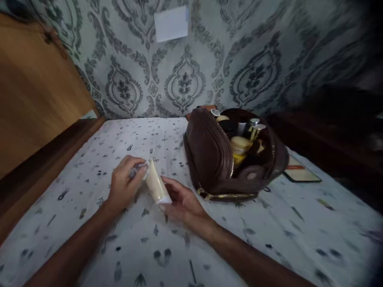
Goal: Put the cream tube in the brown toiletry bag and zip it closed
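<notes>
My two hands hold a cream-coloured tube (155,185) just above a patterned white bedsheet (269,231). My left hand (125,181) grips the tube's upper end, where a clear cap sits under the fingers. My right hand (181,203) cradles the tube's lower, flat end. To the right stands an open brown leather toiletry bag (209,153), unzipped at the top, with several bottles and jars (241,145) upright inside it. The bag is a short way from my right hand and neither hand touches it.
A flat card or small booklet (301,172) lies on the sheet behind the bag, at the right. A wooden headboard (36,91) rises at the left. Patterned wallpaper (185,79) with a pale rectangular patch covers the wall behind the bed.
</notes>
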Demonstrator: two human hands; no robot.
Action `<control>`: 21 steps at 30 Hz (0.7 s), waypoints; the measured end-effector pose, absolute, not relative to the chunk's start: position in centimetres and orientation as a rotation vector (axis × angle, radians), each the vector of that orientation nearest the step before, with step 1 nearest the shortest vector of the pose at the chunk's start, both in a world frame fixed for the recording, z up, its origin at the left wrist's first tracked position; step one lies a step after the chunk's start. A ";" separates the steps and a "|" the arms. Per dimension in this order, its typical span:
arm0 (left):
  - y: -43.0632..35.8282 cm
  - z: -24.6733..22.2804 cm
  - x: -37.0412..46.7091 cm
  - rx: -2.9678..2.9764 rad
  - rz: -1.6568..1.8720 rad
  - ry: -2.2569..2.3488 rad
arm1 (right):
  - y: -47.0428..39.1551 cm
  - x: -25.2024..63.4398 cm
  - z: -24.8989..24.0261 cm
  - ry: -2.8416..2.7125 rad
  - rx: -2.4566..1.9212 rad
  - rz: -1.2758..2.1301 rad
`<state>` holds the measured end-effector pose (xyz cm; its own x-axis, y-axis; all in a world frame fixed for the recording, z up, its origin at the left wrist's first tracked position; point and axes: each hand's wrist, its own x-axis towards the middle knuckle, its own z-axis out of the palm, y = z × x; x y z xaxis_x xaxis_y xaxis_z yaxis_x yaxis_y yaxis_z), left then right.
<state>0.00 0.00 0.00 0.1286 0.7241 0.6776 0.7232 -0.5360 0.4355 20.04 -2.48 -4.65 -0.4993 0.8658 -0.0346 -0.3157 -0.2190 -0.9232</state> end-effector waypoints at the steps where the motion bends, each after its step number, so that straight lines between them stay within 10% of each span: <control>1: -0.4 -0.1 0.4 2.425 1.367 1.410 | -2.4 20.1 -4.8 -1.187 -0.735 1.823; 21: -2.5 -0.4 2.8 2.400 1.278 1.224 | -2.7 19.5 -4.7 -1.143 -0.745 1.715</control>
<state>2.80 -2.49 -0.35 0.3002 0.7249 0.6201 0.5883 -0.6524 0.4778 19.48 -2.75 -4.65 -0.3989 0.9170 0.0038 -0.3562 -0.1511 -0.9221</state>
